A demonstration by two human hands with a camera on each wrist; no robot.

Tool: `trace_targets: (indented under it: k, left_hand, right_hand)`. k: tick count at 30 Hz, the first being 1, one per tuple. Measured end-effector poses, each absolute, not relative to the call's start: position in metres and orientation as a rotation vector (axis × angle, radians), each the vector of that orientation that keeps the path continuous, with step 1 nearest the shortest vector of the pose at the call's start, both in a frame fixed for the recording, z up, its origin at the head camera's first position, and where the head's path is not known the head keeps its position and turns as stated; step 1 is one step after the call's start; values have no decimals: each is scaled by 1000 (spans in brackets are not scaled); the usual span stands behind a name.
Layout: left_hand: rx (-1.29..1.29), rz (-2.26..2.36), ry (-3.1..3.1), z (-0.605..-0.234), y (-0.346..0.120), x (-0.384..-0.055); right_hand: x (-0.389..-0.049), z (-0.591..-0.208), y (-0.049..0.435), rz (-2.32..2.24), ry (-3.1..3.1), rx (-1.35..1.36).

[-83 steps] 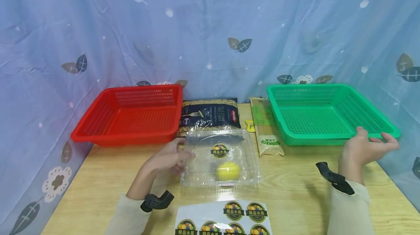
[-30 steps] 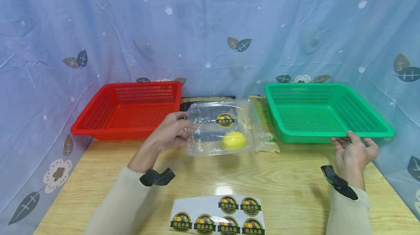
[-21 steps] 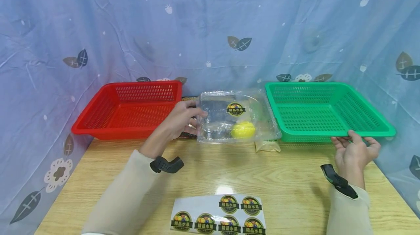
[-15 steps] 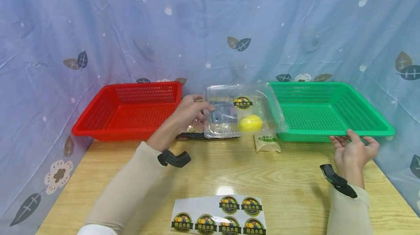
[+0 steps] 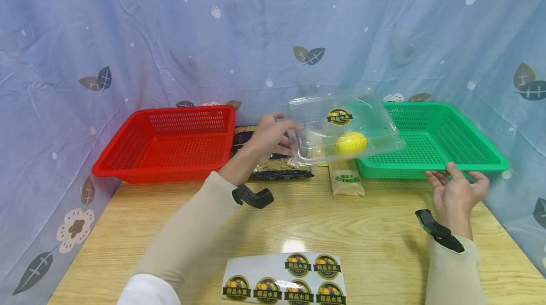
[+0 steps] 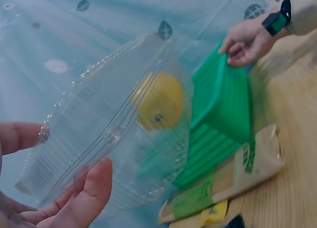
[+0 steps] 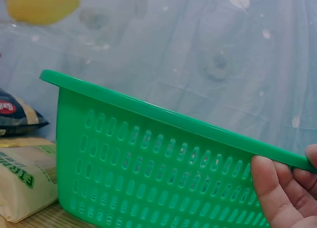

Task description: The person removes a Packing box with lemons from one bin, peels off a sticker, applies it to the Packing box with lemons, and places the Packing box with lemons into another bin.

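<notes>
My left hand grips the left edge of a clear plastic clamshell box, raised in the air and tilted. Inside it lies a yellow fruit, and a round fruit label is stuck on its lid. In the left wrist view, the thumb and fingers pinch the box's edge. The box overlaps the left part of the green basket in the head view. With thumb and fingers, my right hand holds that basket's front rim; the right wrist view shows fingers against its slotted wall.
A red basket stands on the left. Between the baskets lie a dark pasta bag and a noodle packet. A sheet of round labels lies at the table's front. A blue curtain hangs behind.
My left hand has lifted the clamshell box off the table and carried it right, to the green basket's left side. My right hand has taken hold of the green basket's front rim.
</notes>
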State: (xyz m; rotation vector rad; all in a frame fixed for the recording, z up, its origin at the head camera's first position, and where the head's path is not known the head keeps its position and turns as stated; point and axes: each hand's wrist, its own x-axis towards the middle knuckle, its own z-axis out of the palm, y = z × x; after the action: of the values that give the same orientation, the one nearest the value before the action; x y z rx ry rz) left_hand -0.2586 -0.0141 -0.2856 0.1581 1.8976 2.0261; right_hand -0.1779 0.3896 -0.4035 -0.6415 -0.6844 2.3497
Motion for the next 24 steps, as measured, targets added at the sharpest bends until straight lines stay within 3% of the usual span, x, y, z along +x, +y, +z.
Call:
trace_targets:
  k: [24]
  left_hand:
    - [78, 2048, 1805, -288, 94, -293]
  right_hand:
    - [-171, -405, 393, 2407, -727, -575]
